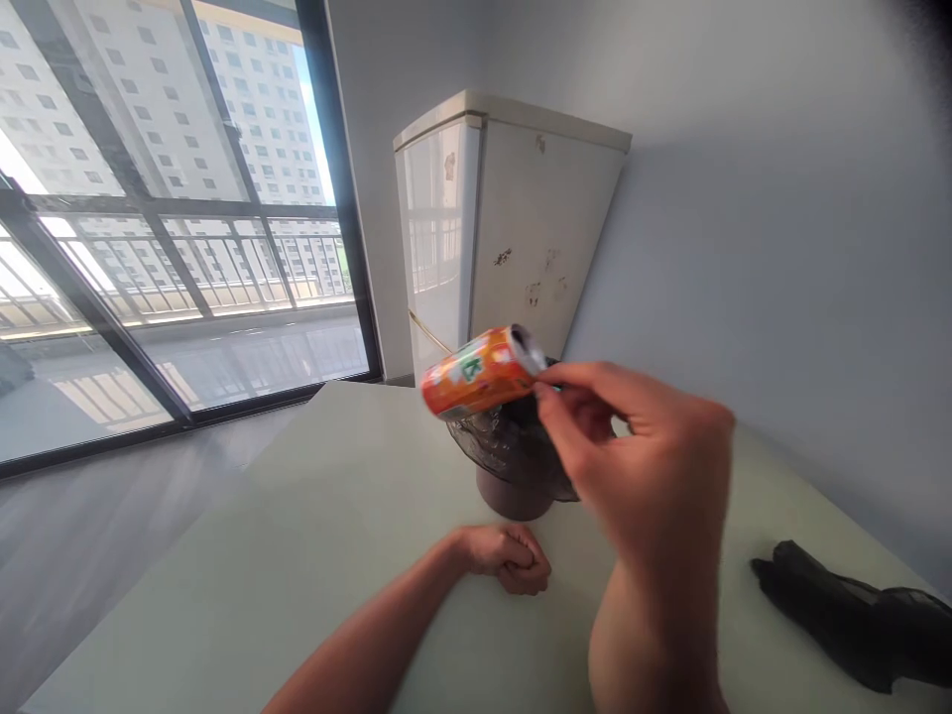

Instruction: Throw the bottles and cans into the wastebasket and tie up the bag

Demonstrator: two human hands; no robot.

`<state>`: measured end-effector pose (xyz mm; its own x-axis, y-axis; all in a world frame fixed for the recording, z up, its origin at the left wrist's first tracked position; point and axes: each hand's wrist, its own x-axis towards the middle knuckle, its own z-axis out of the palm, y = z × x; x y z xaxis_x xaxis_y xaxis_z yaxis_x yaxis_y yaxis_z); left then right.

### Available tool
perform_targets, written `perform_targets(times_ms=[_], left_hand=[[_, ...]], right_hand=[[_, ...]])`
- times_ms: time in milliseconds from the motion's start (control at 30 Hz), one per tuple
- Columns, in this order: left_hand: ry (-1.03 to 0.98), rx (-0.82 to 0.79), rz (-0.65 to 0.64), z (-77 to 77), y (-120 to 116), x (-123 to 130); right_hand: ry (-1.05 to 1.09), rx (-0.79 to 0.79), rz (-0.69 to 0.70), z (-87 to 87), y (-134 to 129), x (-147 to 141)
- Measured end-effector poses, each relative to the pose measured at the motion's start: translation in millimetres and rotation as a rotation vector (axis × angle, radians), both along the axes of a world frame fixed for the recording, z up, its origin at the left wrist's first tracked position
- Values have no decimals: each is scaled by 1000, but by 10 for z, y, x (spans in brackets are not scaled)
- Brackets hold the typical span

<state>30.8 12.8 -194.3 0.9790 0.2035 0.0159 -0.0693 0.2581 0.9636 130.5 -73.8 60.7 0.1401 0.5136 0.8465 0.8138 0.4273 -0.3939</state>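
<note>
An orange drink can [476,375] hangs tilted in the air, its opened top end toward the right. My right hand [632,426] pinches it by that end between thumb and fingertips. Behind and below the can stands a small bin [513,496] lined with a dark, see-through plastic bag [483,443] that spreads over its rim. The can and my right hand hide part of the bin's mouth. My left hand [513,558] is curled into a fist on the table in front of the bin, with nothing seen in it.
A pale green table [223,605] carries the bin. On its right side lies a crumpled black plastic bag [848,615]. Past the far edge stands a worn white fridge [542,208] in the corner, and to the left is a glass sliding door [171,208].
</note>
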Motion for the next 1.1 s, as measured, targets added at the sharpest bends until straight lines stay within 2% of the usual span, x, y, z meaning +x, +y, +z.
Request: perform_targets(times_ms=[67,133,300,433,600,933,1100], left_hand=[[6,-53,-158,-14,11,14],[6,-102,-262,-17,9,27],[21,-100,-248,18,2,33],[35,-108,-255,50,10,30],[50,-117,-259,39,15,34],[-2,-101,-280,20,21,30],[20,-109,-264,25,15,34]], right_hand=[[16,41,-160,31,4,246],[14,5,-240,12,78,452],[-35,-369,-230,-90,338,694],[-74,-550,-235,-122,452,649],[-167,-615,-239,-149,531,540],[-269,-778,-55,-250,683,469],[-268,-797,-15,-234,663,466]])
